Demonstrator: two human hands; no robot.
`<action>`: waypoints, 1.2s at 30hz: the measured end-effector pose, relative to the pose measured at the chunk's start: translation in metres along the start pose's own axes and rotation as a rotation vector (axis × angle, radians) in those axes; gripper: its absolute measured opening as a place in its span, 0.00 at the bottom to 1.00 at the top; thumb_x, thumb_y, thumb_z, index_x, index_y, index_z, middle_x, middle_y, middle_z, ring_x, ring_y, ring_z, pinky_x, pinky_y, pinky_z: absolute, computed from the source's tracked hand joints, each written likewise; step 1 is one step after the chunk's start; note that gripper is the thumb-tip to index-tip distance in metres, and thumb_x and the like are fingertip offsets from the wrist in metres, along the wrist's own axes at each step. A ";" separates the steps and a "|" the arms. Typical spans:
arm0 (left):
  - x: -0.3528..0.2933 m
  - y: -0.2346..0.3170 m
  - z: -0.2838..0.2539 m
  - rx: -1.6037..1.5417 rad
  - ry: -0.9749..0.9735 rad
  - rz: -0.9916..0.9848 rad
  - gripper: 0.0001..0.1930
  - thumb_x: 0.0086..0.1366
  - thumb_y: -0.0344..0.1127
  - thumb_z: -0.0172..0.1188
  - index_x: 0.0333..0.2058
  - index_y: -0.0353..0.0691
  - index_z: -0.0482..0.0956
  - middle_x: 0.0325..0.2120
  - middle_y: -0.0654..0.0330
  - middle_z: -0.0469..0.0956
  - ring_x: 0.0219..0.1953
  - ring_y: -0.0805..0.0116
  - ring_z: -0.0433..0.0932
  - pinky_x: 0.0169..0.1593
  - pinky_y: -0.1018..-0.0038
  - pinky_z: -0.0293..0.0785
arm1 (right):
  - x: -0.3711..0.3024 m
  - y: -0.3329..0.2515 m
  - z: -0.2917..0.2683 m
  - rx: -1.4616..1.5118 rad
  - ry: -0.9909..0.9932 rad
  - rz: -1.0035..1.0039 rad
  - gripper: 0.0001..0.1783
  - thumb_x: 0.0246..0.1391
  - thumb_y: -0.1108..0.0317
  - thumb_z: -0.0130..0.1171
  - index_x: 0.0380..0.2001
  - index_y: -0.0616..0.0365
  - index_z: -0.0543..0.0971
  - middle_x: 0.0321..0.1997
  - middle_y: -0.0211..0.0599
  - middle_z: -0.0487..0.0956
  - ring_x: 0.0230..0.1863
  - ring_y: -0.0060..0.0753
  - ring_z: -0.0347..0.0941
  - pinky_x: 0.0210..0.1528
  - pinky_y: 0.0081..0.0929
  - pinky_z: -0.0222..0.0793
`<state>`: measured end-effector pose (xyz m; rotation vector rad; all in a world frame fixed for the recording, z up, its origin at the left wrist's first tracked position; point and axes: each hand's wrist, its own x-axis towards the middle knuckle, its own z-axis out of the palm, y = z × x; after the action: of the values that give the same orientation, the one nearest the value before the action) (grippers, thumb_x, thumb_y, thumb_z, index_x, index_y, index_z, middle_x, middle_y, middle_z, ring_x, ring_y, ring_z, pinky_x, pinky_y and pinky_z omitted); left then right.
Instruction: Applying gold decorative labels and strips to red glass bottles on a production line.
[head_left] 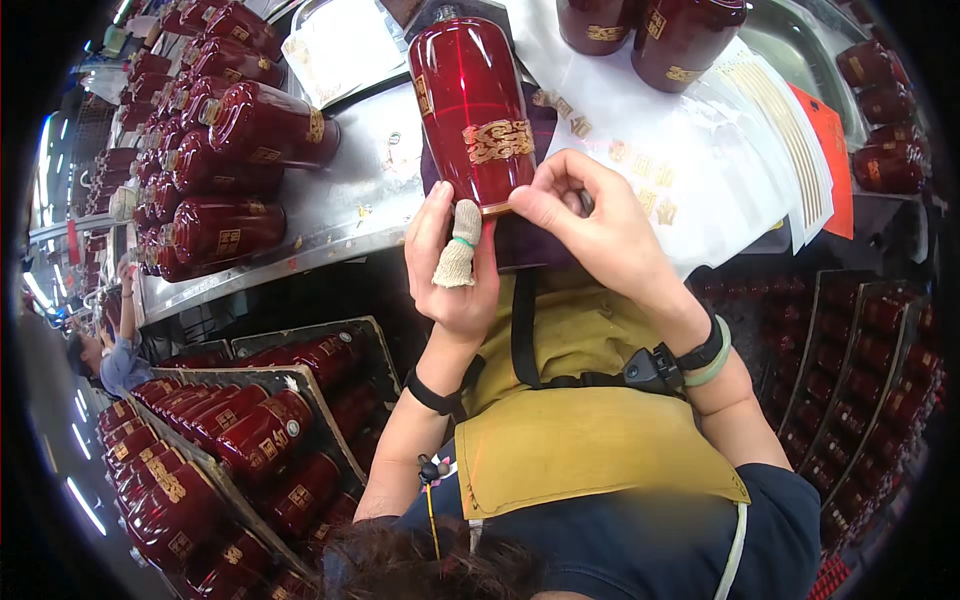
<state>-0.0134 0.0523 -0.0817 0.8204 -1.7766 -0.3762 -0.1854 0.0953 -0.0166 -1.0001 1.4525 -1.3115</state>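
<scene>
Red bottle: gold-patterned.
Left hand: clasps the bottle's base.
Right hand: thumb and forefinger together at the bottle's lower-right corner.
White sheets: right of bottle.

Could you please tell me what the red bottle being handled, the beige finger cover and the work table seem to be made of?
The red bottle: probably glass, glossy, as light streaks show on its smooth surface, though coated plastic is possible.
The finger cover: likely knitted cotton, matte, with a coarse texture.
The work table: likely bare metal, grey with a dull sheen.
</scene>
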 end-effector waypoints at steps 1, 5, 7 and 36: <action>0.001 0.001 -0.001 0.003 0.000 0.001 0.22 0.60 0.14 0.67 0.54 0.25 0.79 0.57 0.46 0.77 0.56 0.54 0.81 0.58 0.63 0.80 | -0.001 -0.003 0.004 -0.067 0.016 -0.009 0.14 0.62 0.63 0.69 0.33 0.64 0.80 0.26 0.26 0.77 0.28 0.16 0.66 0.30 0.21 0.64; 0.001 0.000 -0.002 0.057 -0.039 0.064 0.23 0.59 0.13 0.68 0.54 0.24 0.79 0.58 0.45 0.77 0.57 0.53 0.80 0.59 0.63 0.80 | -0.001 0.000 0.005 -0.112 0.054 0.027 0.14 0.59 0.63 0.71 0.32 0.64 0.80 0.25 0.26 0.76 0.27 0.16 0.67 0.29 0.22 0.64; -0.001 -0.001 -0.001 0.050 -0.039 0.055 0.23 0.59 0.13 0.68 0.54 0.24 0.79 0.58 0.45 0.76 0.57 0.53 0.80 0.59 0.62 0.80 | 0.000 0.004 0.004 -0.073 0.054 0.015 0.14 0.59 0.63 0.71 0.32 0.64 0.80 0.24 0.26 0.76 0.27 0.16 0.67 0.29 0.21 0.64; 0.027 0.005 -0.011 0.043 -0.077 -0.054 0.26 0.53 0.16 0.71 0.53 0.32 0.83 0.52 0.51 0.82 0.55 0.53 0.81 0.60 0.64 0.76 | -0.009 0.012 0.013 -0.117 0.283 -0.315 0.06 0.58 0.76 0.63 0.36 0.68 0.78 0.35 0.47 0.81 0.39 0.43 0.81 0.45 0.34 0.75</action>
<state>-0.0099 0.0383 -0.0561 0.8960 -1.8418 -0.4110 -0.1705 0.1024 -0.0281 -1.1931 1.6458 -1.6644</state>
